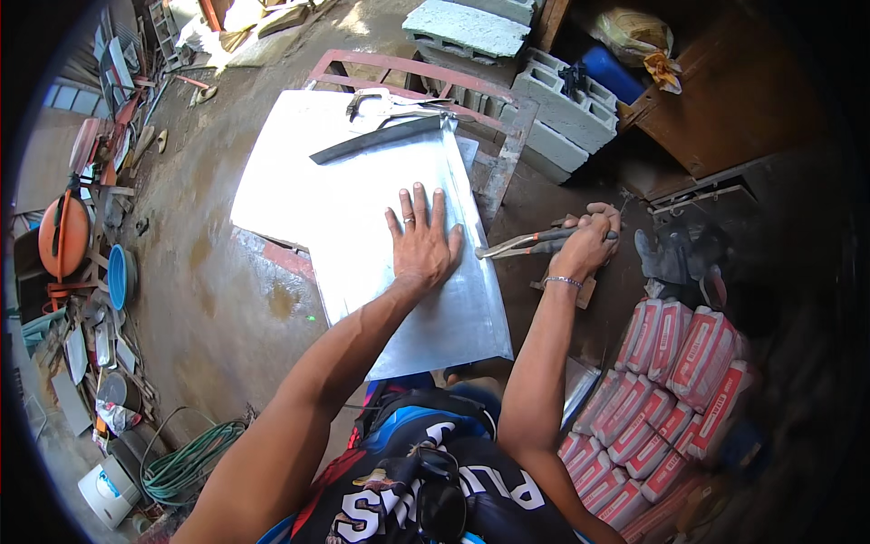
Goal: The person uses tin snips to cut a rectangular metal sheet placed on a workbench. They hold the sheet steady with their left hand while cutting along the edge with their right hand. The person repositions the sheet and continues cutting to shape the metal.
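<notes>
A shiny metal sheet (362,299) spreads out in front of me, with a folded-looking strip along its right edge. My left hand (422,245) lies flat on the sheet, its fingers spread. In my right hand (591,243) are pliers (530,244) with dark handles, gripped to the right of the sheet. Their jaws are at the sheet's right edge; whether they bite the metal is too small to tell. Toward the far end, a dark metal bar (376,140) lies across the sheet, and a locking clamp (365,106) sits beside it.
Beneath the sheet is a red metal frame (390,62), with concrete blocks (566,107) behind it. Red-and-white bags (648,408) are stacked at the near right. On the left are a green hose (192,462), a white bucket (109,491), a blue basin (119,276) and an orange drum-like object (63,236).
</notes>
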A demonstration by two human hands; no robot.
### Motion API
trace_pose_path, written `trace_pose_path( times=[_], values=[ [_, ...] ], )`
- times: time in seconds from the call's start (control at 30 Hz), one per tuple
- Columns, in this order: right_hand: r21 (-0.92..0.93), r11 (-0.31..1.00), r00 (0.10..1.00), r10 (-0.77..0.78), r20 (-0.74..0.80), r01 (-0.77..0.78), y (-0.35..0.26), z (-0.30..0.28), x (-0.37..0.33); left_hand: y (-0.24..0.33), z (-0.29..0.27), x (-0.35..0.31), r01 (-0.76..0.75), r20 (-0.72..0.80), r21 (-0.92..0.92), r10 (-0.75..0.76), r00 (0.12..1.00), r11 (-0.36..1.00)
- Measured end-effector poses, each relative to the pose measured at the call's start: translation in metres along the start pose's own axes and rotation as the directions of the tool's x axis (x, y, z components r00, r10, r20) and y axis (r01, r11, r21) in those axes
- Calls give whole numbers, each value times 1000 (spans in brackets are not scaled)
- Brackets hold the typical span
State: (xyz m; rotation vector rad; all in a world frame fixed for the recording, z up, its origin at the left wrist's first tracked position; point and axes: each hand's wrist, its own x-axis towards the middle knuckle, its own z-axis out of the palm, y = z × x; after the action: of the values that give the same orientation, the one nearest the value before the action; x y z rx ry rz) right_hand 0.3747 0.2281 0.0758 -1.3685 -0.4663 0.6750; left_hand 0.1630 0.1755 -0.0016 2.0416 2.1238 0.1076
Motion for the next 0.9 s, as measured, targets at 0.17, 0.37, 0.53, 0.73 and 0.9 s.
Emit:
trace_pose_path(
  times=[0.17, 0.37, 0.53, 0.73, 0.9],
  values=[
    [156, 967, 978, 208, -22, -202, -7, -9, 13, 1, 0, 1, 3, -41, -15, -4, 999, 1000],
    [199, 948, 959, 270, -84, -250, -30, -27, -2, 1, 3, -2, 2, -86, 4, -1, 996, 1000],
    [94, 981, 981, 179, -74, -172, -31, -31, -9, 2, 1, -3, 5, -88, -18, -7, 996, 1000],
    [107, 994, 988, 44, -149, -28, -20, -16, -8, 1, 3, -1, 11, -65, -32, -13, 998, 999],
    [62, 996, 982, 80, -170, -71, -10, -18, 5, 0, 2, 0, 20, -46, -23, -21, 999, 1000]
  ],
)
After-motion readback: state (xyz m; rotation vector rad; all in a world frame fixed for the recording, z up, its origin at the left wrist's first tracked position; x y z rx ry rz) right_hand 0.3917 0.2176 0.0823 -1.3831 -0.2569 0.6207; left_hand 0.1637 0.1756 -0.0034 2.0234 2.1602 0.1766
